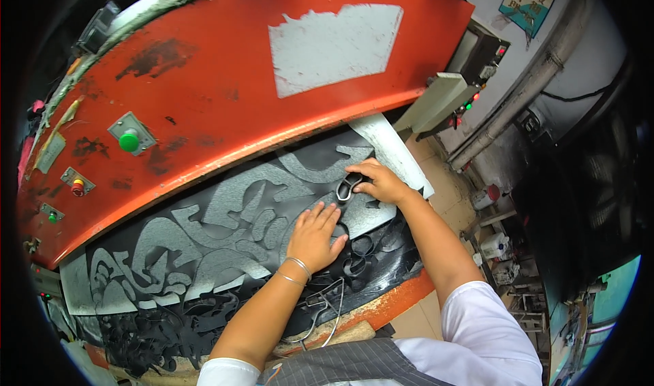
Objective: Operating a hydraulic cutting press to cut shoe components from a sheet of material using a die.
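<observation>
My right hand [380, 181] grips a small curved metal cutting die [345, 194], a narrow silver loop, between thumb and fingers. The die is on or just over a black sheet [281, 194] with many curved shapes cut out of it. Pale grey board [390, 151] shows through the openings and past the sheet's right end. To the left of the die, my left hand [315, 235] lies flat on the sheet, fingers stretched out, holding nothing. A black ring-shaped strip of the sheet is partly hidden beside its thumb.
A red press beam [225, 93] spans the far side, carrying a green button [129, 140] and a red button [78, 186]. Tangled black scraps [184, 328] line the near edge. Larger bent metal dies [325, 312] lie near my body. A control box [470, 79] stands far right.
</observation>
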Demonstrator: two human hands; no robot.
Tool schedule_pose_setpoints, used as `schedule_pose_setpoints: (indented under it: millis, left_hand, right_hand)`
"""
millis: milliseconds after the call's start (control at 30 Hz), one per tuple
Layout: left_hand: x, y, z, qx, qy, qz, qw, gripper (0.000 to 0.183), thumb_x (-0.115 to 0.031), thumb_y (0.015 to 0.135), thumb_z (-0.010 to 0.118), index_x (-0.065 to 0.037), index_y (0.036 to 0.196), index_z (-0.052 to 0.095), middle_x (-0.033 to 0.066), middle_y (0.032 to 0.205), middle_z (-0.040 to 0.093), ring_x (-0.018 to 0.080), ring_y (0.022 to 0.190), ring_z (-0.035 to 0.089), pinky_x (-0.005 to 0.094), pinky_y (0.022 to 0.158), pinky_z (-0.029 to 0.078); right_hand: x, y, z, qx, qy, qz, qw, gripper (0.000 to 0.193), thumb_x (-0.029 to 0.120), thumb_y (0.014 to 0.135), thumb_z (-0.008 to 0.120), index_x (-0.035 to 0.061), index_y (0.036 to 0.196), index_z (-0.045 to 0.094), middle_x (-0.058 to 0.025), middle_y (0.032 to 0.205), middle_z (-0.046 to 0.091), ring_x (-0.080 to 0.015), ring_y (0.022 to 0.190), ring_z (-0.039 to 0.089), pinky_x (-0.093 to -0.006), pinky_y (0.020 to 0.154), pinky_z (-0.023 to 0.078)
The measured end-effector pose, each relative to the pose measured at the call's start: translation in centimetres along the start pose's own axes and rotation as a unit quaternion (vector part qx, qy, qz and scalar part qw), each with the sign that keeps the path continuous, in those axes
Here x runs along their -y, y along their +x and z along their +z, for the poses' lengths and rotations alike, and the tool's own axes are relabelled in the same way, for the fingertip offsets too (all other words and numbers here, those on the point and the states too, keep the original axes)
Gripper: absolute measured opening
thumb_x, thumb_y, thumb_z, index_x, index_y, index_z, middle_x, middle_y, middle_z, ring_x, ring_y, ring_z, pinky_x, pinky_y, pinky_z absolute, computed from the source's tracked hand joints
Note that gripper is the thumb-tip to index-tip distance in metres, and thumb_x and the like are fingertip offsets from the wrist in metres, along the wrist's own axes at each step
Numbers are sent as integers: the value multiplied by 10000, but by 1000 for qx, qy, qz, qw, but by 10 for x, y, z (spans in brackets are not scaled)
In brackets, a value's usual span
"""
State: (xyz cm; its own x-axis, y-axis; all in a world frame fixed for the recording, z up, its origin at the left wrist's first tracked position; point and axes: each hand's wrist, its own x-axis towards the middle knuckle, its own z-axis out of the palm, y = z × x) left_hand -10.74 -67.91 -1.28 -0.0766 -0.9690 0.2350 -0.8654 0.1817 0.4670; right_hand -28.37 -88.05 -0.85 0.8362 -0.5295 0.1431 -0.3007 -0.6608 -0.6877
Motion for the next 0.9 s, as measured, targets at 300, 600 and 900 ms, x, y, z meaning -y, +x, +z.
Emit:
schedule_pose_setpoints:
  millis: [300,600,900]
  left_hand:
    - [97,-147,-137,-216,-171,-265,924,599,-171,817,704,2,1349,491,187,1413,483,314,1338,436,410,1117,317]
    - [265,-296,-317,-585,-238,-423,650,883,-339,880,631,-51,1540,120,145,1593,173,268,1458,192,441,1161,140]
    - [324,-313,-356,-444,159,-315,824,692,-207,934,600,-63,1517,255,138,1616,77,258,1488,101,387,1170,149]
  right_hand:
    - [101,5,-34,-201,-83,-23,976,735,308,666,840,57,1295,554,-157,1233,588,-328,1152,517,-429,1013,397]
    - [267,142,106,-99,50,-226,968,625,406,814,723,62,1293,514,-149,1033,638,-310,938,642,-407,804,503]
    - [326,203,136,-196,56,-28,979,306,276,894,648,78,1030,458,-108,688,645,-358,660,651,-455,553,487]
